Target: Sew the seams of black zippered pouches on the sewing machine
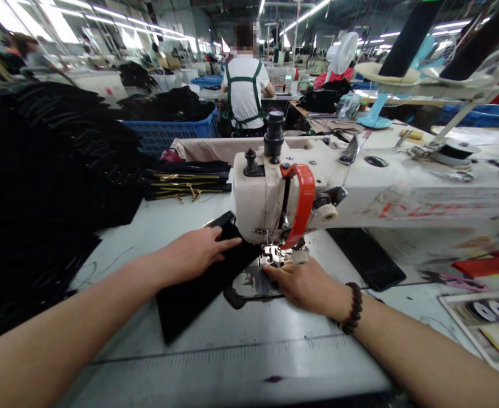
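Cloth (202, 289) beside the machine's foot (274, 255)

The black cloth lies aslant on the worktop (232, 351), one corner reaching the foot; whether it runs underneath cannot be told. The left hand (204, 249) rests on its upper part, palm down, fingers slightly spread. The right hand (308, 283) is at the foot's other side, its fingertips partly hidden by metal parts, so whether they pinch anything cannot be told.

The machine (385, 187) fills the space above and right, its head and red guard (303, 204) rising close over the foot and blocking the view behind. A heap (54, 164) of dark pieces crowds the left, with zippered pieces (185, 184) stacked near the machine's head. Right of the right hand lie a phone (366, 258), pink-handled snips (465, 281) and a tray (459, 323) with bobbins. Beyond the machine are a blue basket (168, 136) and a person (246, 90), back turned.
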The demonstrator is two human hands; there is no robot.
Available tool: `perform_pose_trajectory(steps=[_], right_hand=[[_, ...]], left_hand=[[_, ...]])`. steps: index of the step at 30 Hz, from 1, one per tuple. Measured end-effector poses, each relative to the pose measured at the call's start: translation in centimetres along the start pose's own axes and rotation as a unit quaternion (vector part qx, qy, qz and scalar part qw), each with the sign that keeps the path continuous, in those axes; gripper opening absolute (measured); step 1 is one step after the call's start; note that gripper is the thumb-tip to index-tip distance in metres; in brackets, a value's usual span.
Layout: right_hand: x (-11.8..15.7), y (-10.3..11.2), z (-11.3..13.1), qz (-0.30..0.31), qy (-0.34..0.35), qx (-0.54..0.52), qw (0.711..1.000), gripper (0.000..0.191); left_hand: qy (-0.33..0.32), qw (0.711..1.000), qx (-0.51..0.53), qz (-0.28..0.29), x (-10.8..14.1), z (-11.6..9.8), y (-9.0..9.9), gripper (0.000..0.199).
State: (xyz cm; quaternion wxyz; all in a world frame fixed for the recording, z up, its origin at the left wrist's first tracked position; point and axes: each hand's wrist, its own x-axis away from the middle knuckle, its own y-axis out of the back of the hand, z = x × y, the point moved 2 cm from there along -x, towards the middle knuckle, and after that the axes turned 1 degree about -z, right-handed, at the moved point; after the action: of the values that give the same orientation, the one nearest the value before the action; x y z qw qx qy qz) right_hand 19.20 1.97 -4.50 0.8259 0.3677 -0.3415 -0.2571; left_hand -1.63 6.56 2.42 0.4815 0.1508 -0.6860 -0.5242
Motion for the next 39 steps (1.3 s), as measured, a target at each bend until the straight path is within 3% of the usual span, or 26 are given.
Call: perform_pose_trajectory(steps=[3, 7, 11, 16, 18, 22, 24, 26, 28, 31, 34, 39], right_hand=[[0.0, 0.0, 0.1, -0.008, 0.021, -0.009, 1.000, 0.049], [-0.1, -0.1, -0.1, -0.029, 0.031, 0.003, 0.999, 0.046], [0.2, -0.2, -0.1, -0.057, 0.034, 0.006, 0.998, 0.043], [0.3, -0.1, 0.1, -0.036, -0.002, 0.001, 0.999, 0.045], [0.5, 0.5, 0.3, -0.029, -0.020, 0.011, 0.999, 0.046], [2.8, 2.2, 0.8, -0.036, -0.063, 0.044, 0.996, 0.044], [5.0, 2.4, 1.4, -0.028, -0.075, 0.048, 0.996, 0.037], [7.4, 1.3, 2.2, -0.023, -0.048, 0.027, 0.998, 0.028], [9.4, -0.7, 3.5, -0.066, 0.060, -0.003, 0.996, 0.030], [11.4, -4.3, 5.2, -0.305, 0.147, 0.045, 0.940, 0.015], [11.6, -7.1, 6.3, -0.410, 0.109, 0.077, 0.902, 0.023], [10.4, -8.0, 7.0, -0.449, 0.070, 0.120, 0.883, 0.029]], left_hand=[[0.052, 0.993, -0.025, 0.100, 3.2, -3.9, -1.2, 0.047], [0.050, 0.995, -0.001, 0.091, 5.0, -8.3, -2.5, 0.047], [0.036, 0.998, -0.001, 0.058, 4.8, -8.8, -2.7, 0.046], [0.031, 0.999, -0.001, 0.029, 4.5, -8.0, -2.7, 0.045], [0.024, 0.999, -0.035, -0.013, 4.8, -8.1, -2.9, 0.040], [-0.110, 0.964, -0.075, -0.231, 7.0, -9.8, -3.2, 0.027], [-0.153, 0.953, -0.034, -0.257, 8.6, -10.8, -3.7, 0.040], [-0.144, 0.957, -0.016, -0.252, 9.8, -11.4, -4.3, 0.058], [-0.119, 0.954, -0.003, -0.274, 10.5, -11.5, -4.9, 0.054], [-0.079, 0.943, 0.059, -0.317, 10.7, -11.1, -5.4, 0.037], [-0.032, 0.925, 0.095, -0.366, 10.6, -10.6, -5.3, 0.027], [0.021, 0.907, 0.061, -0.417, 10.8, -10.7, -4.3, 0.030]])
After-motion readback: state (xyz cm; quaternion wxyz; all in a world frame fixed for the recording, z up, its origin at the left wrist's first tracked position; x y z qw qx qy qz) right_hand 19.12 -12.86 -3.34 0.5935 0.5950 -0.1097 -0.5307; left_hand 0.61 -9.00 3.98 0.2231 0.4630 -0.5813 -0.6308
